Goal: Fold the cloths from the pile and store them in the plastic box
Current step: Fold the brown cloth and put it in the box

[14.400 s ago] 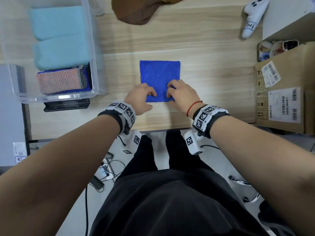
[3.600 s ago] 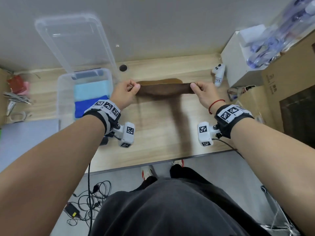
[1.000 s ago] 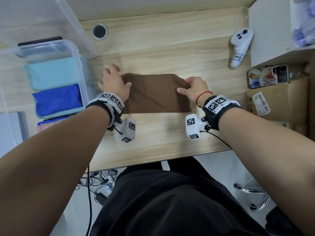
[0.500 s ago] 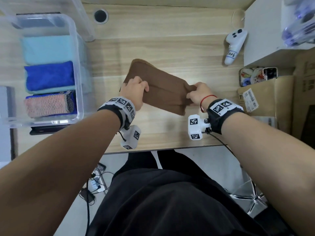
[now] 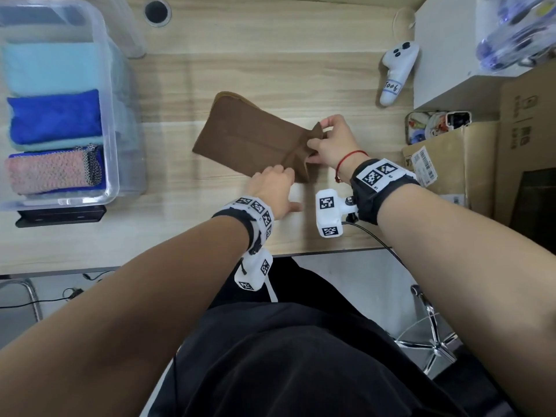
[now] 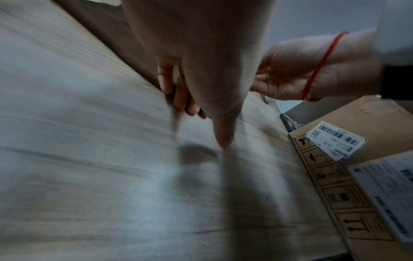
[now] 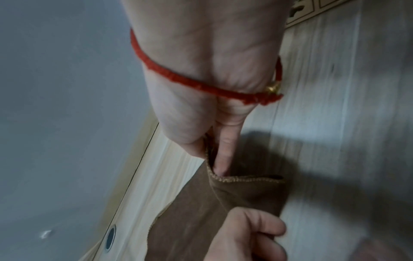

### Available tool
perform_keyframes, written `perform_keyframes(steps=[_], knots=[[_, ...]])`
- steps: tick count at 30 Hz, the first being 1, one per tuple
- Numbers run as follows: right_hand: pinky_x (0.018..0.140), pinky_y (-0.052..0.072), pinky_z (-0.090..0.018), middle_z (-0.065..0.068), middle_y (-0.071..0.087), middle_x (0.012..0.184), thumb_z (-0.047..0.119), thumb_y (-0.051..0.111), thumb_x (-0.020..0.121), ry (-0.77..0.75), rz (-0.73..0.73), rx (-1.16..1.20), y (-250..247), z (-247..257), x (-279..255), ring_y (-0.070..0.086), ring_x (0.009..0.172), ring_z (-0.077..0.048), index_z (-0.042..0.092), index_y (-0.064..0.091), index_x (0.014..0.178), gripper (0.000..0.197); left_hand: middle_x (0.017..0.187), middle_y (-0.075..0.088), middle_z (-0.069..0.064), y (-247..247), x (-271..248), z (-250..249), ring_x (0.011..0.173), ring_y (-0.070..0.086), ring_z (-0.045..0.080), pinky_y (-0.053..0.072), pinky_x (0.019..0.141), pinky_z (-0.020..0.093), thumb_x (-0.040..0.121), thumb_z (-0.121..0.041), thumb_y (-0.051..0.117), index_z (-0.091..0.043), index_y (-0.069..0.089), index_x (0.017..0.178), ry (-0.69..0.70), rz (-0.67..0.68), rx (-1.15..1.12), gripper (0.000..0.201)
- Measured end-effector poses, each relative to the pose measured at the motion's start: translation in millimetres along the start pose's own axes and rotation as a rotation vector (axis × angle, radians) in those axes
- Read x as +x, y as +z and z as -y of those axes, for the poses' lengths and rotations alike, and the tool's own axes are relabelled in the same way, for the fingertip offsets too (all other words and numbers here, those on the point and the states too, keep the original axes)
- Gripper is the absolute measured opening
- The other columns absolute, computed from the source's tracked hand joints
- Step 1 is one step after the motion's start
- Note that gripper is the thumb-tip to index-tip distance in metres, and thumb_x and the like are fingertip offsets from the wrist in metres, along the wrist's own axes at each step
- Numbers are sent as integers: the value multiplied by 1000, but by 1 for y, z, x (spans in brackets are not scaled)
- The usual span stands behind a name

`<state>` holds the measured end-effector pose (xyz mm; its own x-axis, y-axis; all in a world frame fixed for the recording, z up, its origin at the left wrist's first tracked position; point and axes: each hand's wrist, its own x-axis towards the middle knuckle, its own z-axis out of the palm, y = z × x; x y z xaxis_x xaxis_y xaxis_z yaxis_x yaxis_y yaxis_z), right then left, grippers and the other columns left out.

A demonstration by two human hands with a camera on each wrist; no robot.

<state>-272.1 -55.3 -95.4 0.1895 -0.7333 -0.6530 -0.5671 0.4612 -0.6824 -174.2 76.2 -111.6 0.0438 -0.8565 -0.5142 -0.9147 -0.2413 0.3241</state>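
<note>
A folded brown cloth (image 5: 246,139) lies askew on the middle of the wooden table (image 5: 270,70). My right hand (image 5: 316,135) pinches its right-hand corner and holds it a little off the table; in the right wrist view a finger sits inside the hemmed fold (image 7: 245,180). My left hand (image 5: 279,176) grips the cloth's near corner with curled fingers (image 7: 250,234), and its thumb (image 6: 225,137) points down at the table. The clear plastic box (image 5: 111,121) stands at the left and holds folded light blue (image 5: 51,67), blue (image 5: 54,118) and pink mesh (image 5: 48,173) cloths.
A white controller (image 5: 397,72) lies at the back right beside a white box (image 5: 445,49). A phone (image 5: 436,124) and a cardboard box (image 5: 451,164) line the right side. A cable hole (image 5: 156,10) is at the back. The table's front edge runs just behind my wrists.
My left hand has left the cloth's left edge and come to its near corner, close to my right hand. The cloth has turned and now lies flatter on the table.
</note>
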Motion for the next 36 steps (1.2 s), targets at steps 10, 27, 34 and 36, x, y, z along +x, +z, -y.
perform_keyframes(steps=[10,27,34,36], knots=[[64,60,-48,-18,58,112,-4,63,78,53,11,1,-13,-26,9,67,96,-32,25,41,87,38,109,58,9,3,15,-4,97,59,31,35,70,36,102,-34,37,-12,53,111,25,-141,129,29],[82,57,-31,-11,68,85,-11,59,78,-154,288,-137,29,38,-2,66,78,-22,13,69,89,28,86,60,1,-28,-27,76,80,55,21,43,75,33,89,-20,41,-12,59,107,-356,-308,-961,26],[80,45,-21,-2,68,93,20,74,81,-486,204,-732,73,73,14,58,81,-10,29,73,94,16,76,55,-1,-38,-28,123,76,48,22,35,72,34,70,-26,38,-20,60,73,-561,-284,-1197,23],[89,37,-23,-4,56,107,28,72,82,-548,132,-838,83,75,21,49,101,-17,32,74,97,15,73,53,-2,-41,-30,130,74,48,21,35,71,34,66,-30,43,-20,56,70,-596,-256,-1220,17]])
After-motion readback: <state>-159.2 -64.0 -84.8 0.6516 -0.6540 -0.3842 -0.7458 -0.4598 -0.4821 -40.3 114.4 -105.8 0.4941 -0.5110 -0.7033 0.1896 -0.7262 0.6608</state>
